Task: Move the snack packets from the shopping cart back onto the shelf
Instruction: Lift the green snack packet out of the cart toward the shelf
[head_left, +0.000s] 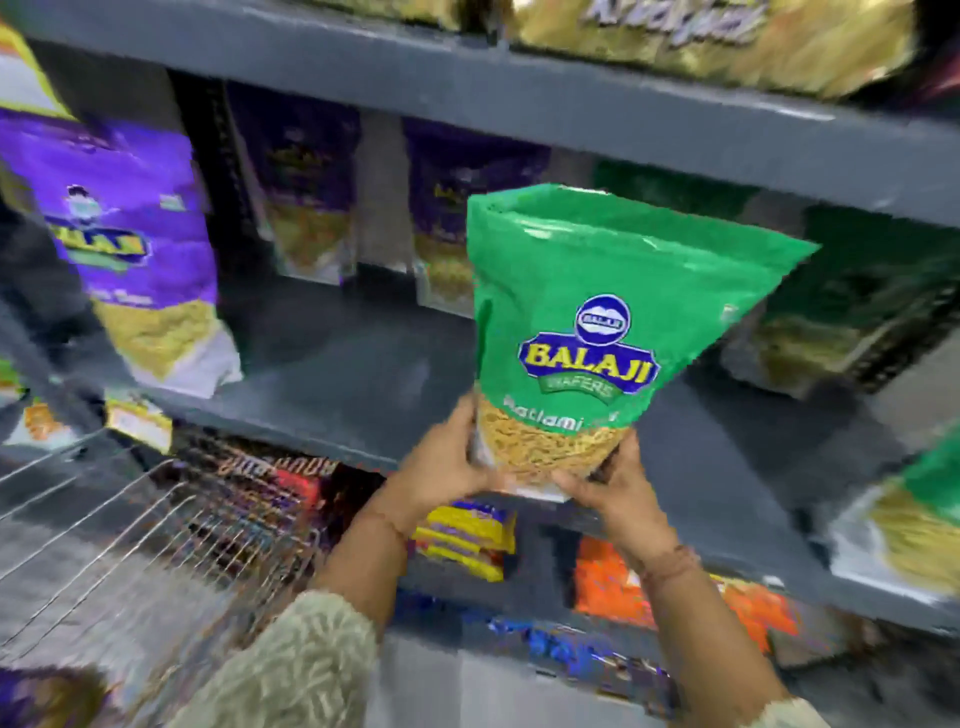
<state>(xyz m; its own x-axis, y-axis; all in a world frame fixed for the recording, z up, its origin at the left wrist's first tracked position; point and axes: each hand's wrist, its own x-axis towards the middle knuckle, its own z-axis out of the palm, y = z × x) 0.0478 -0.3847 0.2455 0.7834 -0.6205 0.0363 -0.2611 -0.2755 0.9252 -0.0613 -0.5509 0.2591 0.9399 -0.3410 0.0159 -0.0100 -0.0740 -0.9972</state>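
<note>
green packet (592, 291): glossy pouch, "BALAJI WAFERS", upright above grey shelf (332, 384) edge | left hand (447, 457), right hand (618, 488): each clasps its clear bottom corner | wire cart (130, 519) lower left | purple packet (130, 234): blurred

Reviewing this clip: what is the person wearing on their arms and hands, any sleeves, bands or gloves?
Both hands are bare, with no gloves. The left hand comes out of a fuzzy, ribbed beige-green sleeve pushed back to the mid-forearm, with a thin reddish thread at the wrist. The right hand has a reddish-brown band at its wrist; its sleeve shows only as a pale sliver at the bottom edge.
</note>
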